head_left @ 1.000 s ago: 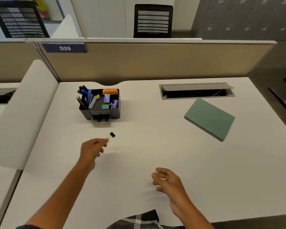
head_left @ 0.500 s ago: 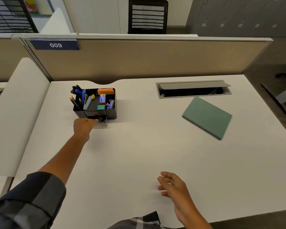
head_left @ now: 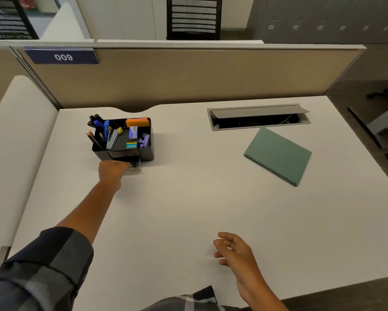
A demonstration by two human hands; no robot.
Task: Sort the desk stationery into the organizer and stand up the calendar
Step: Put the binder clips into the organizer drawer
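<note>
Head view: desk (head_left: 188,209) seen from above, one camera only.
Organizer: black organizer (head_left: 123,140) sits near the desk's far-left corner, its small clear drawer (head_left: 135,166) pulled out at the front.
Left hand: left hand (head_left: 112,171) is at that drawer, fingertips hidden; whether it grips a clip I cannot tell.
Right hand: right hand (head_left: 233,249) hovers loose and empty near the front edge.
Calendar: green spiral-bound calendar (head_left: 278,154) lies flat toward the right edge, below the cable tray (head_left: 259,116).
Doing it well: let go only once over the drawer, then push it shut gently so the organizer does not slide.
</note>
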